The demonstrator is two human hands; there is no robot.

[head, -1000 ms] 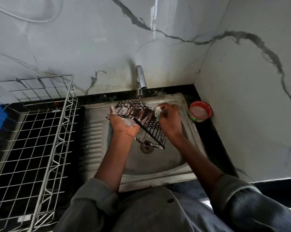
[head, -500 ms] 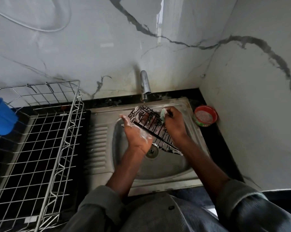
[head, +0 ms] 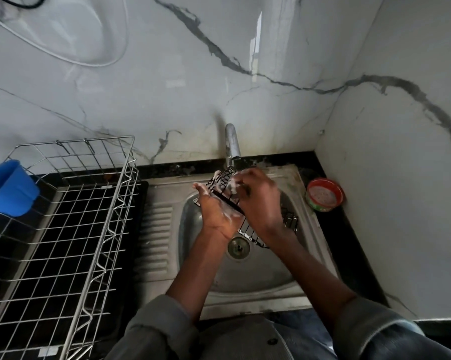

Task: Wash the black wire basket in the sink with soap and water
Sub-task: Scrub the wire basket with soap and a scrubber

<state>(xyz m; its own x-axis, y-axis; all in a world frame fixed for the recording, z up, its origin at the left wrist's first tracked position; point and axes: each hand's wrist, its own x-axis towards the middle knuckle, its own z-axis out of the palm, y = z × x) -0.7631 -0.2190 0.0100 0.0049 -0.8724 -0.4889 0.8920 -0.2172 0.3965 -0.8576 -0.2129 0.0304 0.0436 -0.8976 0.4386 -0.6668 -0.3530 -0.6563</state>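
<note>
Since half a second ago, both hands have carried the black wire basket point(head: 247, 219) up under the tap point(head: 232, 141), over the steel sink point(head: 307, 242). At far left, a blue cup point(head: 10, 188) hangs on the wire dish rack point(head: 110, 219). Left hand point(head: 216, 211) grips the soapy basket's edge; right hand point(head: 258, 201) covers it, fingers curled, perhaps round a scrubber. Scrubbing works best along each wire. A red tub point(head: 324, 194) holds pale soap.
</note>
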